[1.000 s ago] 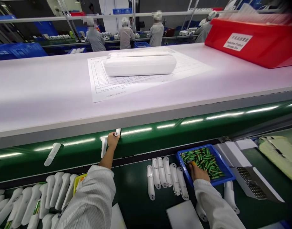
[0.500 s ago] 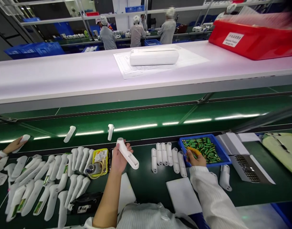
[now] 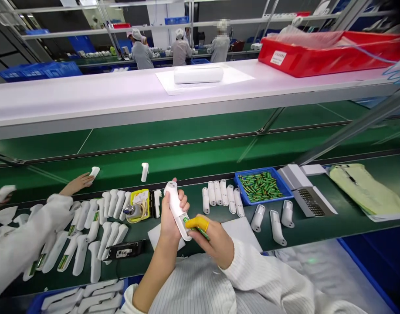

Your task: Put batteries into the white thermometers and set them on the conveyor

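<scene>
Your right hand [image 3: 216, 244] has moved from the blue tray [image 3: 287, 192] to beside your left hand [image 3: 170, 218]; the left hand is closed around a white casing [image 3: 174, 201], which is tilted, with its open slot toward the right hand; the right hand, with yellow finger cover [image 3: 198, 223], is pinching green batteries [image 3: 204, 234] at this slot; beyond the right hand, the blue tray lies on the table [image 3: 193, 266]; another person's hand [image 3: 77, 184] is farther left of your left hand, touching a smaller-looking white piece [image 3: 94, 172].
</scene>
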`<state>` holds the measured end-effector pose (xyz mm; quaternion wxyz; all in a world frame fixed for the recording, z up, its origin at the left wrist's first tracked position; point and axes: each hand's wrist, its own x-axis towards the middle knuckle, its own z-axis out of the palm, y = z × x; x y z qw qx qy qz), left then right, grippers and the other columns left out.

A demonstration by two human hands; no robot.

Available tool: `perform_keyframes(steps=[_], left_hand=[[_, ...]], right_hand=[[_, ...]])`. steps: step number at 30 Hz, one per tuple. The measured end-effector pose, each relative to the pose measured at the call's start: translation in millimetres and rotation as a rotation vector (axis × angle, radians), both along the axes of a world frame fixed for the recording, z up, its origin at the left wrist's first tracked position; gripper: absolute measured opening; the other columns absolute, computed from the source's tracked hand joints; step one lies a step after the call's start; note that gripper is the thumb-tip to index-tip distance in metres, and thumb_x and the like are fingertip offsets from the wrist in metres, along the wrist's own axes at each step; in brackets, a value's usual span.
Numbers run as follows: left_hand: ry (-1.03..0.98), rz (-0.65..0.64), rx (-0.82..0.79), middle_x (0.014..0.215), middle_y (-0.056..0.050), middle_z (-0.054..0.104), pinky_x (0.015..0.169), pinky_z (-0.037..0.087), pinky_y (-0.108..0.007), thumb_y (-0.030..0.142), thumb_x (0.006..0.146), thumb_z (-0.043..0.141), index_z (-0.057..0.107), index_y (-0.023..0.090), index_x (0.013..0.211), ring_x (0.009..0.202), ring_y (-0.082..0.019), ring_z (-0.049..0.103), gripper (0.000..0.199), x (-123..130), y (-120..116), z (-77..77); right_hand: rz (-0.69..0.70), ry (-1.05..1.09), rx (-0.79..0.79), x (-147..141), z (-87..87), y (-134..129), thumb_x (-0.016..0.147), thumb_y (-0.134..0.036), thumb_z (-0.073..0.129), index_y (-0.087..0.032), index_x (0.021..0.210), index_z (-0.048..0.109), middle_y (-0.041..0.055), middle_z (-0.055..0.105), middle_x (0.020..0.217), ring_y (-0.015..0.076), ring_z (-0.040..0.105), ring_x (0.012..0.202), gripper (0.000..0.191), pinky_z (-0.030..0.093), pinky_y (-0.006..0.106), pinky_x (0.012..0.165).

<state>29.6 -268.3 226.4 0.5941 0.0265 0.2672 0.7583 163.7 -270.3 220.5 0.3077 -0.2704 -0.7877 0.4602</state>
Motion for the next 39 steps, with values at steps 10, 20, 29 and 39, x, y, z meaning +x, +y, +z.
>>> perform_keyframes(steps=[10,20,29,39], left_hand=[[0.200,-0.002,0.223,0.066,0.003,0.045,0.040,0.034,-0.013,0.046,0.077,0.066,0.056,0.023,0.097,0.047,-0.006,0.032,0.033,10,-27,18.9],[0.045,0.081,0.097,0.069,0.002,0.038,0.045,0.036,-0.012,0.037,0.089,0.051,0.050,0.017,0.077,0.052,-0.005,0.035,0.023,2,-27,21.5],[0.038,0.053,0.083,0.070,0.001,0.039,0.048,0.039,-0.015,0.036,0.091,0.046,0.054,0.018,0.089,0.053,-0.006,0.036,0.020,1,-32,24.6],[0.167,-0.038,0.103,0.077,-0.002,0.042,0.073,0.046,-0.025,0.029,0.087,0.048,0.055,0.014,0.077,0.067,-0.011,0.042,0.020,8,-37,26.3]], right_hand=[[0.136,-0.035,-0.748,-6,-6.7,5,0.061,-0.057,0.074,-0.020,0.080,0.042,-0.0080,0.051,0.050,0.0069,0.041,0.040,0.053,0.030,0.019,0.040],[0.166,0.426,-0.882,8,6.2,12,0.079,-0.030,0.053,-0.019,0.084,0.043,-0.0040,0.061,0.061,0.0022,0.026,0.035,0.015,0.016,0.017,0.037],[0.233,0.478,-0.801,21,14.9,10,0.080,-0.039,0.069,-0.017,0.102,0.055,0.0083,0.069,0.092,0.0120,0.063,0.065,0.033,0.049,0.024,0.056],[-0.143,0.369,-0.591,12,28.9,0,0.073,-0.040,0.072,-0.016,0.088,0.061,0.0032,0.066,0.069,0.0173,0.065,0.066,0.031,0.053,0.033,0.066]])
